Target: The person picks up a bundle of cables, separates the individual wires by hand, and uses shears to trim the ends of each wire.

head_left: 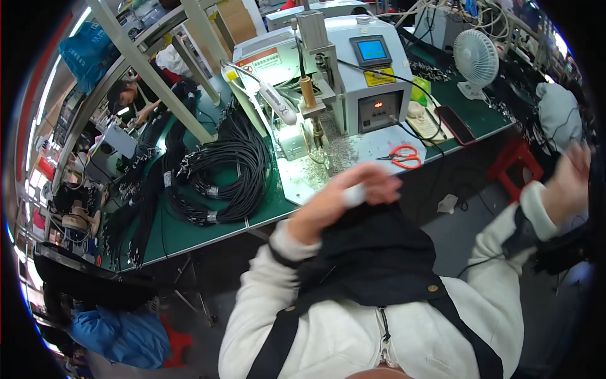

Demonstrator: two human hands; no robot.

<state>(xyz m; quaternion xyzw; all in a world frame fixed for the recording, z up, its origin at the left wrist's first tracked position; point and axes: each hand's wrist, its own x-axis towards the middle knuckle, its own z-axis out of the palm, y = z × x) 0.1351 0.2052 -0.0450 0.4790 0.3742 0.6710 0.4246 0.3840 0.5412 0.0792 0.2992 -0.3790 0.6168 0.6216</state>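
My left hand [341, 197] is lifted in front of the bench machine [379, 76], over my dark apron [372, 252]. Its fingers are loosely bent and a little blurred, with nothing visible in them; a white wrap [355, 195] sits on one part of it. Far to the right, my right hand [566, 183] is raised near the picture's edge, fingers apart and blurred, with no thing seen in it. Red-handled scissors [404, 156] lie on the machine's pale base plate [369, 150], beyond my left hand. Coiled black cables [237, 183] rest to the left of the machine.
The green bench [189, 239] also carries a phone [456, 125] and a white fan [476, 60]. A handheld white tool [278, 104] hangs by the press. Red stools [514, 165] stand off the bench; another person [129, 98] works at the far left.
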